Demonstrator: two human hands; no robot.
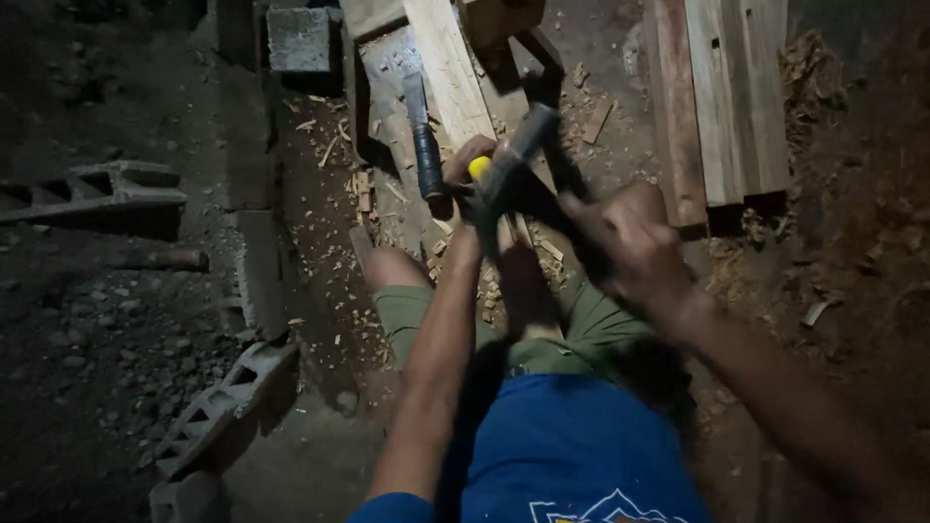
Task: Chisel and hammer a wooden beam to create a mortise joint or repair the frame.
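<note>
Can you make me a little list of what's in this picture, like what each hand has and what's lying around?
Place: dirt ground, dim light, seen from above
Left hand: holds a yellow-handled chisel against the wood
Right hand: blurred, swinging a hammer
Wood plank: pale, lying in front of the knees
Second chisel: dark handle, lying beside the plank
Wood chips: scattered on the ground
Board stack: on the right
Concrete blocks: on the left
Clothes: green shorts, blue shirt
</note>
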